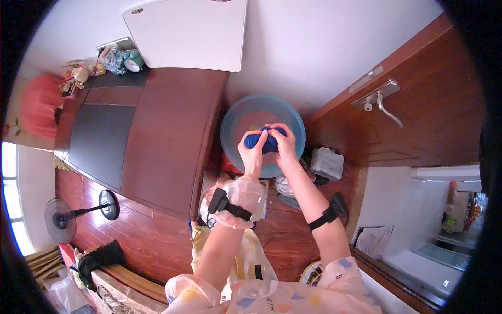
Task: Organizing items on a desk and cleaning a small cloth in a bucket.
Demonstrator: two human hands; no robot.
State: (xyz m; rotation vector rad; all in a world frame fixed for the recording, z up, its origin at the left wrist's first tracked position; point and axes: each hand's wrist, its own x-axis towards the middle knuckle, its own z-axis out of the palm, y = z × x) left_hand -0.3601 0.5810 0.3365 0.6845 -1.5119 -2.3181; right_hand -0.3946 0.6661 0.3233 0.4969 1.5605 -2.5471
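Both my hands grip a bunched dark blue cloth, held above a round translucent teal plastic basin. My left hand wraps the cloth's left part, its thumb pointing up towards the middle. On the cloth's right side, my right hand presses close to the left one, fingers curled over the top. Part of the cloth is hidden under the fingers. Inside the basin something reddish shows; whether it is the basin's contents or its bottom I cannot tell. A clear plastic cover with a black strap surrounds my left forearm; another black strap is on my right arm.
A dark brown desk stands left of the basin, a white board leaning behind it. On the right is a wooden door with a metal handle. Wrapped bundles lie near the basin. A fan stands at the far left.
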